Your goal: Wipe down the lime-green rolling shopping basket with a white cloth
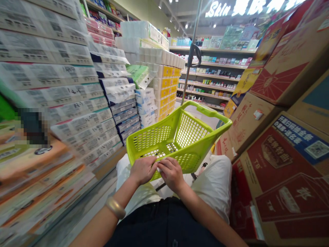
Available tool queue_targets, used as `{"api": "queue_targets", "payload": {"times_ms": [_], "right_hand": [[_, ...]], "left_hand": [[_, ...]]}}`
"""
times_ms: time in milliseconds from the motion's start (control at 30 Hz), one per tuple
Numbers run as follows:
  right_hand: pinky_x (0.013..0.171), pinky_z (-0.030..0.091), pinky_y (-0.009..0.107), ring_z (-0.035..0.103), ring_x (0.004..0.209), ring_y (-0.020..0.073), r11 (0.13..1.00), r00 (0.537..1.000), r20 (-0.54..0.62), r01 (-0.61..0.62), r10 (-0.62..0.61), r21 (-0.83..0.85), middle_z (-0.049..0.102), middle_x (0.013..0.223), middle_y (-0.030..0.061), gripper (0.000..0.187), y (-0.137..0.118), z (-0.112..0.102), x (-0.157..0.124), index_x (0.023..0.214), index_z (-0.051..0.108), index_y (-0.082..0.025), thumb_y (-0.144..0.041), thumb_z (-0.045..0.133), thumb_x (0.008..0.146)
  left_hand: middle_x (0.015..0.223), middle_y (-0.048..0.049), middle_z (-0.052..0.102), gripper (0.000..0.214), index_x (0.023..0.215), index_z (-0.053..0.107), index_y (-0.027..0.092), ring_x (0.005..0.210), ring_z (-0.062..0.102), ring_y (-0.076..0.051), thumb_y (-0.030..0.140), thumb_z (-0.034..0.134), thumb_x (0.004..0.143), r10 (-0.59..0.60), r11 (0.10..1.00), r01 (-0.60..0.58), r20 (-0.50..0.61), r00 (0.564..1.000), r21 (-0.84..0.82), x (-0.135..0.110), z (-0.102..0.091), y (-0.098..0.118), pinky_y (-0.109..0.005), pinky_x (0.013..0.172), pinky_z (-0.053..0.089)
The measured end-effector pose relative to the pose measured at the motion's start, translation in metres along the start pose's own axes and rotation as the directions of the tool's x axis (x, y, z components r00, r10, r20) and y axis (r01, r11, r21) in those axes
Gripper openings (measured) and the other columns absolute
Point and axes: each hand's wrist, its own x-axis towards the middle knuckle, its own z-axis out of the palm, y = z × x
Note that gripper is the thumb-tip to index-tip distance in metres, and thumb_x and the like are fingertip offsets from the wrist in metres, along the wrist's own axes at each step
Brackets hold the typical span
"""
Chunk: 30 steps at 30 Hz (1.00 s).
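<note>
A lime-green plastic shopping basket (205,135) on wheels stands in the aisle in front of me, its inside bare, its long metal pull handle (192,51) rising behind it. My left hand (142,169) and my right hand (171,174) meet at the basket's near rim, fingers curled together around a small white thing (157,168) that I cannot make out. A gold bangle (115,207) sits on my left wrist. My knees in light trousers show below the hands.
Stacked packs of tissue and toilet paper (84,103) fill the shelves on the left. Red and brown cardboard cartons (280,161) are piled high on the right. Shelves of small goods (213,77) line the far end of the narrow aisle.
</note>
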Motion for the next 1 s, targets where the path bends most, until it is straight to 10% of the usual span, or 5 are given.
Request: {"api": "queue_targets", "payload": {"times_ms": [133, 333, 600, 867, 1000], "right_hand": [[0.093, 0.042, 0.037, 0.055, 0.106, 0.0209, 0.988, 0.989, -0.085, -0.129, 0.122, -0.085, 0.067, 0.102, 0.0041, 0.031, 0.034, -0.022, -0.014, 0.11, 0.067, -0.026, -0.012, 0.052, 0.086], [0.093, 0.044, 0.044, 0.055, 0.1, 0.0235, 0.906, 0.85, -0.391, -0.415, 0.353, -0.083, 0.063, 0.101, 0.0091, 0.027, 0.067, -0.039, -0.028, 0.108, 0.068, -0.021, -0.018, 0.049, 0.089], [0.096, 0.045, 0.038, 0.054, 0.105, 0.0213, 0.988, 0.986, -0.067, -0.153, 0.154, 0.02, 0.066, 0.101, 0.0046, 0.031, 0.005, -0.002, -0.011, 0.108, 0.068, -0.027, -0.013, 0.051, 0.086], [0.099, 0.045, 0.041, 0.054, 0.114, 0.0226, 0.98, 0.948, -0.25, -0.194, 0.196, 0.035, 0.064, 0.107, 0.0068, 0.035, 0.017, -0.036, -0.004, 0.114, 0.064, -0.025, -0.011, 0.049, 0.085], [0.109, 0.035, 0.043, 0.045, 0.129, 0.0226, 0.994, 0.993, -0.049, -0.109, 0.108, -0.01, 0.061, 0.124, 0.0063, 0.044, 0.011, -0.023, 0.0, 0.122, 0.06, -0.024, -0.008, 0.043, 0.084]], "left_hand": [[0.085, -0.0046, 0.066, 0.037, 0.084, 0.057, 0.022, 0.082, 0.061, -0.021, 0.039, 0.025, 0.093, -0.007, 1.0, 0.007, 0.003, 1.0, -0.011, -0.002, -0.002, 0.0, -0.03, 0.066, 0.039], [0.086, -0.0053, 0.067, 0.035, 0.086, 0.058, 0.022, 0.083, 0.062, -0.022, 0.039, 0.027, 0.092, -0.013, 1.0, 0.013, 0.007, 1.0, -0.002, -0.002, 0.001, 0.005, -0.031, 0.067, 0.04], [0.086, -0.0048, 0.067, 0.034, 0.087, 0.058, 0.022, 0.083, 0.061, -0.021, 0.039, 0.029, 0.092, -0.029, 0.999, 0.029, -0.004, 1.0, -0.016, -0.002, 0.0, 0.007, -0.029, 0.067, 0.039], [0.085, -0.005, 0.068, 0.033, 0.084, 0.059, 0.022, 0.081, 0.061, -0.021, 0.035, 0.03, 0.092, -0.041, 0.999, 0.041, -0.023, 0.999, 0.002, -0.005, -0.001, 0.007, -0.03, 0.068, 0.04], [0.086, -0.0045, 0.068, 0.03, 0.085, 0.06, 0.022, 0.082, 0.061, -0.02, 0.035, 0.033, 0.09, -0.046, 0.999, 0.046, -0.027, 0.999, 0.006, -0.005, 0.001, 0.008, -0.03, 0.07, 0.041]]}}
